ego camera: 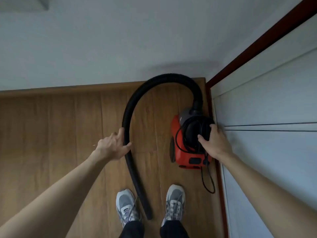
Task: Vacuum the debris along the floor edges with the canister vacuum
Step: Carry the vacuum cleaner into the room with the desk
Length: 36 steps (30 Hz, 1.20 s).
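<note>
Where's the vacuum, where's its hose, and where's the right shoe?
vacuum (184, 156): head view, on its red side near the back.
hose (171, 77): head view, on the top of its black arch.
right shoe (175, 194): head view, on its grey toe.

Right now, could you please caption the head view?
Left hand grips the black hose, right hand holds the red canister vacuum at the edge of the wood floor.
</note>
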### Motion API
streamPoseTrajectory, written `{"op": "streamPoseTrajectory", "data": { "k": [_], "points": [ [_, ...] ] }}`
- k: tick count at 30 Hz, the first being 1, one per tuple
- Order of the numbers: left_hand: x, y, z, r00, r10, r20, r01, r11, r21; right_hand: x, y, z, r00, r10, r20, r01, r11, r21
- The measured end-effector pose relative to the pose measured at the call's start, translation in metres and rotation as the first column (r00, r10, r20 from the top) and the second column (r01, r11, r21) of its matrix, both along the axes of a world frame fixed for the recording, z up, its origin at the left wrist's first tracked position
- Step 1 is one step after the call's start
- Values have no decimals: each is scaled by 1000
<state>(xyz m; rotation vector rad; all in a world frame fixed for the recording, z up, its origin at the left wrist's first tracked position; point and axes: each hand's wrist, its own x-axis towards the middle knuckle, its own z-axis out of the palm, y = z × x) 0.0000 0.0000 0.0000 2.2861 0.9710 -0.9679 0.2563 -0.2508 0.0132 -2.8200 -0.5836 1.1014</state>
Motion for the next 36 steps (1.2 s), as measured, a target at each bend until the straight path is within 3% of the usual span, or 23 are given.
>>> {"op": "streamPoseTrajectory", "data": {
  "k": [12, 20, 24, 30, 36],
  "points": [
    [-10, 2, -92, 994, 108, 3, -108, 990, 96, -18, 4, -60, 968, -167, 188, 112, 956, 271],
    [12, -4, -136, 946, 316, 65, -322, 940, 111, -22, 2, -94, 933, -247, 262, 132, 913, 387],
    [21, -2, -151, 882, 450, 136, -463, 883, 80, -23, 3, -106, 900, -293, 323, 118, 876, 467],
    [24, -9, -158, 743, 577, 339, -576, 809, -116, -24, 4, -111, 879, -295, 373, 76, 862, 502],
    [25, -23, -155, 546, 794, 267, -725, 608, -324, -23, 4, -107, 900, -315, 301, 116, 839, 532]
  ]
}}
